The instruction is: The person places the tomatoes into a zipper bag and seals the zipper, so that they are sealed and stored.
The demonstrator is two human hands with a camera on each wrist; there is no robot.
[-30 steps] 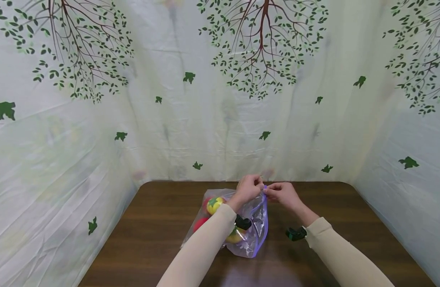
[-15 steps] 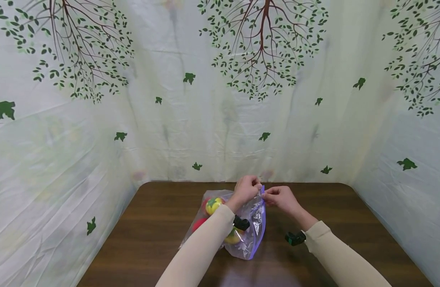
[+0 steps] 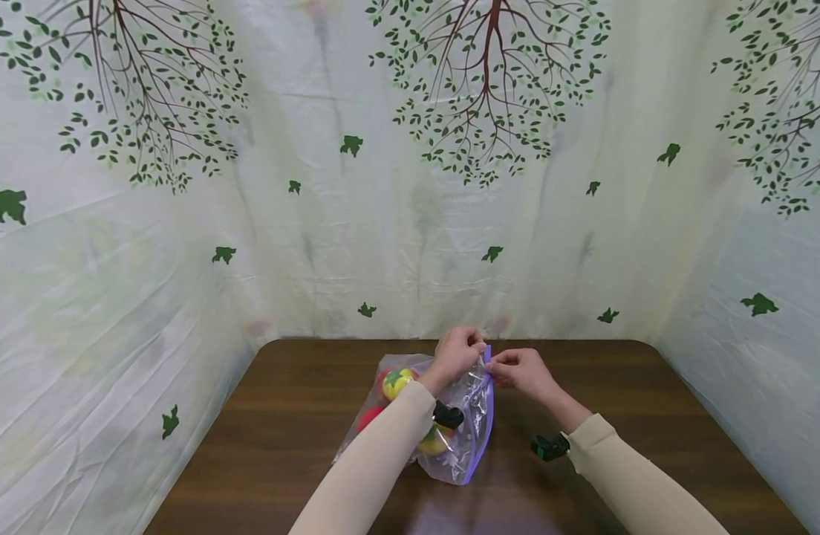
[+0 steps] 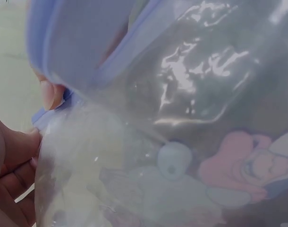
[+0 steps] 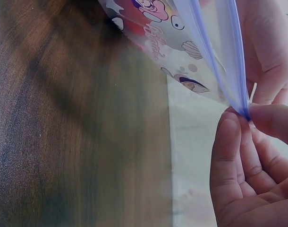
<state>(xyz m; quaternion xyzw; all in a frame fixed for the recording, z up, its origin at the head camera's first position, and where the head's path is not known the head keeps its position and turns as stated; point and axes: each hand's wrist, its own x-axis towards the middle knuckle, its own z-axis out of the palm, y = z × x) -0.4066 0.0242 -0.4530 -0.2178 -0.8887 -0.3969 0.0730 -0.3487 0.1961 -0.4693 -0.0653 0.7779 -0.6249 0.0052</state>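
A clear plastic zip bag [image 3: 439,464] with a purple zip edge [image 3: 482,438] lies on the table, its mouth facing right. Through the film show a yellow-and-green ball [image 3: 398,381] and a red ball [image 3: 368,418]; my left forearm partly covers the contents. My left hand [image 3: 455,353] pinches the bag near the far end of its mouth. Right beside it, my right hand [image 3: 525,371] grips the corner of the zip between thumb and finger. The right wrist view shows the two purple strips [image 5: 233,52] spread apart above that corner, and cartoon prints [image 5: 153,9] on the film.
Beneath the bag is a brown wooden table [image 3: 296,401] with rounded far corners. A pale curtain [image 3: 423,223] printed with trees and leaves hangs behind it and along both sides. A small black device is strapped at each wrist.
Both hands have shifted slightly left and towards me with the zip edge. The right hand now grips the zip a little lower than the left hand; the balls stay inside.
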